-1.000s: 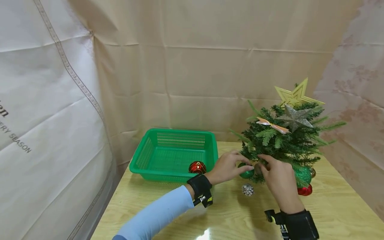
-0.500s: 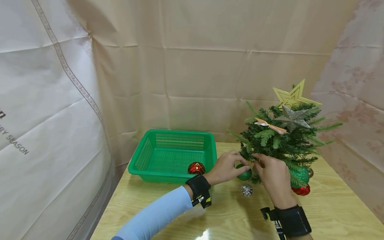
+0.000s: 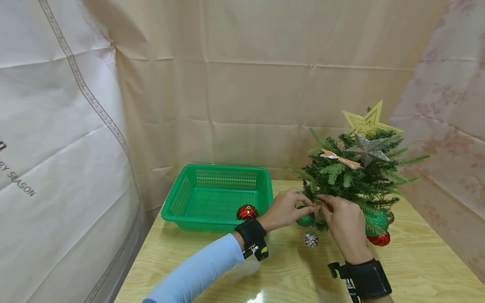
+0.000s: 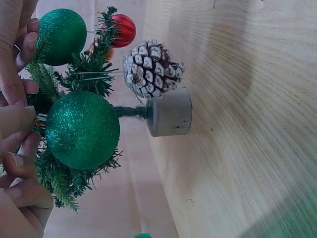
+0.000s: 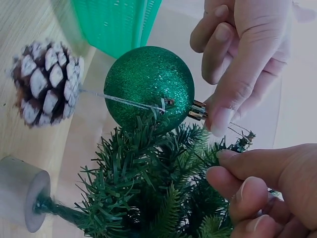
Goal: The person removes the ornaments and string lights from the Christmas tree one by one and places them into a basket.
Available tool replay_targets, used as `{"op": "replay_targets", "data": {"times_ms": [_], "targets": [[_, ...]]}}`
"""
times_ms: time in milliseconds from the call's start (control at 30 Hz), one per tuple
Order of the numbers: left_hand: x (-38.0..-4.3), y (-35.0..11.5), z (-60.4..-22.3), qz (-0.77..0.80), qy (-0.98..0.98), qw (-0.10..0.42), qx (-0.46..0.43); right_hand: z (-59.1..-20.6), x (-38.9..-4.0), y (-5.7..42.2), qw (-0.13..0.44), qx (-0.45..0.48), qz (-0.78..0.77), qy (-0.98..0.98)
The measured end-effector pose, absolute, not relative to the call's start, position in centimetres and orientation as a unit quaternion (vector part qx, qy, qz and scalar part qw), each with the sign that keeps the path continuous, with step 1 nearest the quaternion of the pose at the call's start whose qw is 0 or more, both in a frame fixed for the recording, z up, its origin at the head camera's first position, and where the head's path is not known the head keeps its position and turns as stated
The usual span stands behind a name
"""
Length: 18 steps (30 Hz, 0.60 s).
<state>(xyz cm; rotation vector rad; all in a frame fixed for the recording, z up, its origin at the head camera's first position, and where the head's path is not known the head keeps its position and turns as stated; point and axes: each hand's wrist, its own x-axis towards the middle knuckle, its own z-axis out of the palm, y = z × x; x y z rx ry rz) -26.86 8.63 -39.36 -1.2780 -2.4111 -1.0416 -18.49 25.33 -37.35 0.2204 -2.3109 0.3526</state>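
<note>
My left hand pinches the gold cap and thread of a glittery green bauble beside the Christmas tree. The thread reaches toward a branch tip in the right wrist view. At that branch my right hand has thumb and forefinger together, pinching among the needles. A white-tipped pine cone hangs by a string from a lower branch. Another green bauble and a red ornament hang on the tree's right side.
A green plastic basket stands left of the tree, with a red bauble inside. A gold star, a silver star and a pink bow decorate the upper branches. The tree's round base stands on the wooden table.
Both hands stay at the same branch, with only slight finger shifts. The whole scene slides a little left in the head view.
</note>
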Motion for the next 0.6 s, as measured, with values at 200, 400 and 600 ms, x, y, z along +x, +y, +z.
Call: {"op": "replay_targets", "data": {"times_ms": [200,400,600], "targets": [[-27.1,8.3,-39.3,-0.353,-0.808,0.130,-0.453,-37.4,-18.6,25.3,0.388,0.083,0.132,-0.908],[-27.3,7.3,-38.8,-0.370,-0.798,0.133,-0.457,-37.6,-18.6,25.2,0.381,0.081,0.136,-0.911],[-27.9,6.2,-38.8,-0.384,-0.795,0.127,-0.452,-37.5,-18.4,25.0,0.356,0.061,0.142,-0.922]]}}
